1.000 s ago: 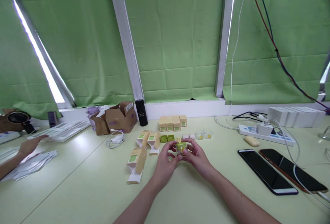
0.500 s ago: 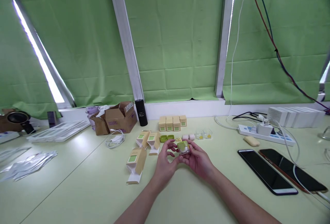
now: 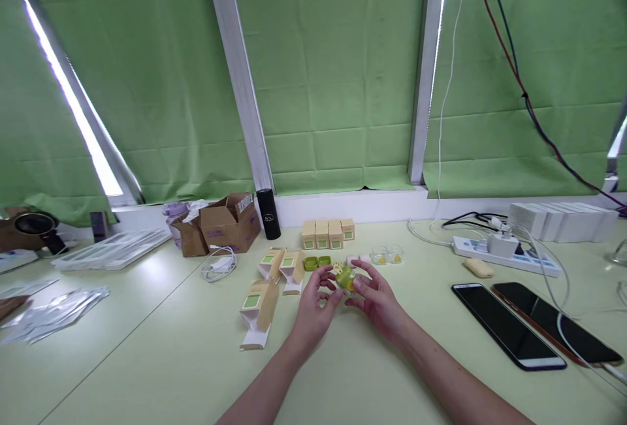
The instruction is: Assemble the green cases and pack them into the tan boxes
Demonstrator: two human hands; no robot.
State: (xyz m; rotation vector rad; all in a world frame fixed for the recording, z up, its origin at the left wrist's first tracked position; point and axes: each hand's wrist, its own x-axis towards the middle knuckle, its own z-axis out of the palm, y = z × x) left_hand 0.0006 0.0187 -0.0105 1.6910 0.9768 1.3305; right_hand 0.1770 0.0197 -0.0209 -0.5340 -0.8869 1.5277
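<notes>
Between both hands is a small clear container with a green lid (image 3: 345,279), tilted above the table. The fingers of my left hand (image 3: 316,304) curl at its left side. My right hand (image 3: 377,299) grips it from the right with thumb and fingers. Just behind the hands lie small green lids (image 3: 317,262), little yellow pieces (image 3: 337,267), pinkish-white rolls (image 3: 364,258), partly hidden by my right fingers, and clear cups (image 3: 386,254) with yellow inside. Left of my left hand are opened cardboard boxes (image 3: 261,301) with green labels.
Small closed boxes (image 3: 328,234) stand in a row at the back, near a black cylinder (image 3: 268,214) and a brown carton (image 3: 230,222). Phones (image 3: 507,326), a power strip (image 3: 509,255) and cables lie right. Plastic bags (image 3: 59,311) lie left, beside a blurred brown shape (image 3: 10,307).
The container has turned in my hands, its lid now facing a different way. My right fingers have spread further over it. A brown shape has appeared at the left edge.
</notes>
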